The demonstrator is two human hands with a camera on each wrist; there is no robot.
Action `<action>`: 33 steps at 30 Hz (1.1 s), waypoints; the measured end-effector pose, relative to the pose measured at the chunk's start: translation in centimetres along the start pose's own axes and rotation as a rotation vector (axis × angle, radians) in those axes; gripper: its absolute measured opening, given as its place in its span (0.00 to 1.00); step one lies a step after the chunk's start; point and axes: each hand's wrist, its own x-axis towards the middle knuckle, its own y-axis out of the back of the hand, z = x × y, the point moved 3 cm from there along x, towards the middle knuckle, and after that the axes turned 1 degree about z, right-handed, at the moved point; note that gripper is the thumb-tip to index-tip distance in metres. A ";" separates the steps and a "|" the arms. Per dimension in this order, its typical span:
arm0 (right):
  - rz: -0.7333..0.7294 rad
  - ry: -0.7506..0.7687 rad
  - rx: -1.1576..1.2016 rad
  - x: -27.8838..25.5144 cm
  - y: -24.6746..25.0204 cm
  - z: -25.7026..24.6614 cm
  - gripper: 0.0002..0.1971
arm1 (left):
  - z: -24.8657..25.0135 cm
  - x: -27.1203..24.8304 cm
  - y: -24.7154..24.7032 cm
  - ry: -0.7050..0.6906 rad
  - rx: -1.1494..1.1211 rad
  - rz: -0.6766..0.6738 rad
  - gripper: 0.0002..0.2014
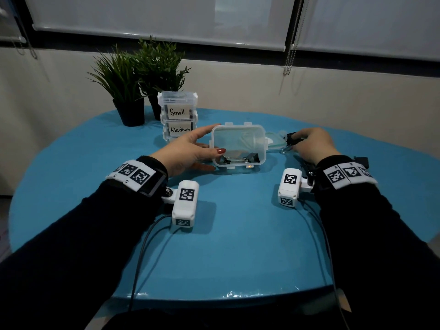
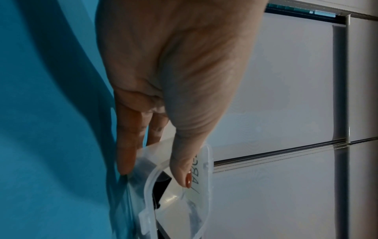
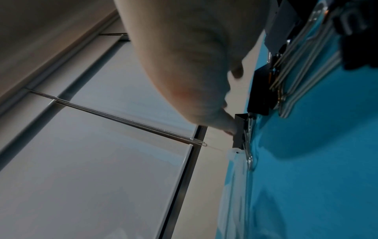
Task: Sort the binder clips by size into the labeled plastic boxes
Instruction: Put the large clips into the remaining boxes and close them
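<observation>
An open clear box stands mid-table with black binder clips in its near end. My left hand holds its left end: the thumb lies over the rim and the fingers run along the outer wall. A handwritten label on the box is only partly readable. Right of the box, my right hand curls over a large black binder clip lying on the table. In the right wrist view a fingertip presses that clip. More clips lie under the palm.
Closed boxes labeled Small and Medium are stacked behind my left hand. The open box's lid lies flat behind it to the right. Two potted plants stand at the blue table's far left edge.
</observation>
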 end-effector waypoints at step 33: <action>0.304 0.083 0.813 -1.0 1.5 -2.6 0.24 | -0.5 0.7 -0.2 -0.010 0.000 -0.021 0.36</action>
